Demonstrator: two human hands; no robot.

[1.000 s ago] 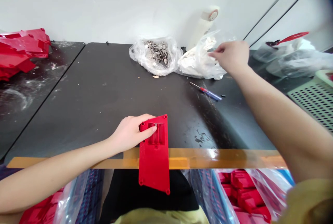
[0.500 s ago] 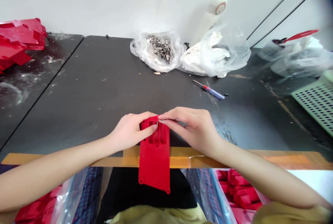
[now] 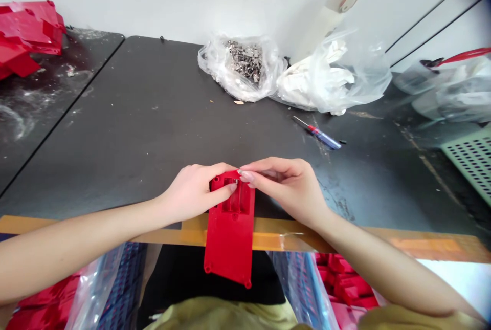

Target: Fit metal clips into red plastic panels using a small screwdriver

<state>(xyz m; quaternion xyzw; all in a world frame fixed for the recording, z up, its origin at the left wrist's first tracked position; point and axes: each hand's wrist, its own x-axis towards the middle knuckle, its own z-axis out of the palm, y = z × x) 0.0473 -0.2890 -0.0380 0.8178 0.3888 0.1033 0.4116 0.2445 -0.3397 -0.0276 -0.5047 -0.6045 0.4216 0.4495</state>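
Panel [image 3: 230, 238] of red plastic held between both hands at the tabletop edge

The panel lies flat and lengthwise, pointing away from the person, with its far end on the dark tabletop [image 3: 126, 115] and its near half jutting past the edge, over a strip of amber tape [image 3: 291, 240]. The left hand [image 3: 194, 192] is curled over the panel's far left corner, its fingers lying across a raised, recessed section. The right hand [image 3: 286, 187] reaches in from the other side in a narrow pinch, its fingertips [image 3: 245, 176] touching the top of the panel beside a tiny metal bit [image 3: 237, 181] in the recess, too small to identify.

Farther along the tabletop, a clear bag of small metal parts [image 3: 245, 64] sits beside a clear bag of white pieces [image 3: 330, 79]. A blue-and-red screwdriver [image 3: 320, 135] lies just in front of them. A heap of red plastic pieces [image 3: 26, 33] sits at the far left, and a green perforated basket [image 3: 473, 166] at the right edge.
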